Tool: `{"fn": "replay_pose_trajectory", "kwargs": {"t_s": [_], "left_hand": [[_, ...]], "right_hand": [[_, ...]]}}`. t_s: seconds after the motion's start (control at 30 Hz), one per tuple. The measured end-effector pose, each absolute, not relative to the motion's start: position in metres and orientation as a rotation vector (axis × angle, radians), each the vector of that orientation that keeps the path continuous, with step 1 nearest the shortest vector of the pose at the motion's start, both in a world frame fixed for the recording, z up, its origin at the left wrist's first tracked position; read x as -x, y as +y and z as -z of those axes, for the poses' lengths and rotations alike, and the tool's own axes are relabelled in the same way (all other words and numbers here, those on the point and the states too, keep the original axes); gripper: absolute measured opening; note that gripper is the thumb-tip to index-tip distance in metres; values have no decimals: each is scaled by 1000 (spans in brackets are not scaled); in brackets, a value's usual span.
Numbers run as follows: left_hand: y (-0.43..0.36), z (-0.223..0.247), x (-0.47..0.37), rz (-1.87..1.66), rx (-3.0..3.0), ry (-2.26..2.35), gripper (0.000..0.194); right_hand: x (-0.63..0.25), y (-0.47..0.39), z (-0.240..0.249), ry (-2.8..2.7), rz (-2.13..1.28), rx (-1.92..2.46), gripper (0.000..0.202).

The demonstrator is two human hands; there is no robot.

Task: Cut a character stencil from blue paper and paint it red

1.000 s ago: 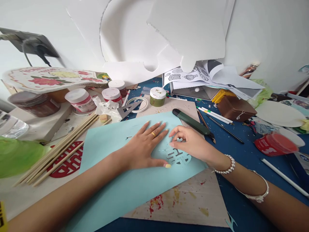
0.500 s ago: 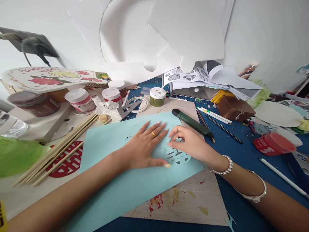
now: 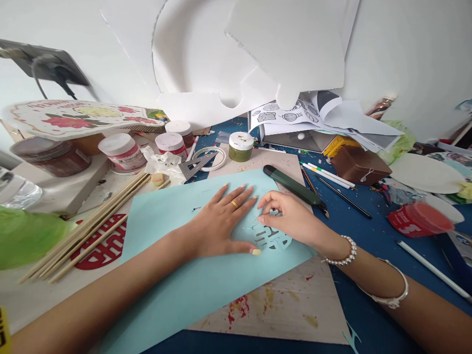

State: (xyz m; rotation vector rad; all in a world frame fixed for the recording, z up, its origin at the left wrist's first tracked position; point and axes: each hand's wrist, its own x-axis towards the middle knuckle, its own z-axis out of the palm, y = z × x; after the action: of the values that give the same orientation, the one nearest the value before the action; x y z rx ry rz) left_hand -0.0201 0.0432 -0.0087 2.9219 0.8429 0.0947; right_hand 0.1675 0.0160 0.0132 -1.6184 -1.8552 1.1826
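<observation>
The left hand point(image 3: 219, 226) lies flat and palm-down on the pale blue paper point(image 3: 173, 290), fingers spread wide, thumb stretched toward the cut-out pattern point(image 3: 272, 237) near the paper's right edge. The right hand point(image 3: 289, 216) bends over that pattern, fingers curled, thumb and forefinger nearly together; whether they grip a scrap cannot be told.

The paper is smooth, thin and matte, its pattern made of narrow strips and slots. Beneath it lies a stiff greyish board point(image 3: 283, 309), blotched red and ochre, on the blue bench point(image 3: 372, 265). A long dark-green cutter point(image 3: 295, 187) rests at the paper's upper right; slim wooden sticks point(image 3: 88, 228) cross a lacy red cutout point(image 3: 106, 246) to its left.
</observation>
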Motion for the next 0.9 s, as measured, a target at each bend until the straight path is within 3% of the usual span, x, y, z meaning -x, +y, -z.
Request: {"fn": "replay_pose_trajectory", "kwargs": {"t_s": [0.9], "left_hand": [[44, 7, 19, -71, -2926, 845, 89]], "right_hand": [[-168, 13, -13, -1806, -1225, 1607, 11]]}}
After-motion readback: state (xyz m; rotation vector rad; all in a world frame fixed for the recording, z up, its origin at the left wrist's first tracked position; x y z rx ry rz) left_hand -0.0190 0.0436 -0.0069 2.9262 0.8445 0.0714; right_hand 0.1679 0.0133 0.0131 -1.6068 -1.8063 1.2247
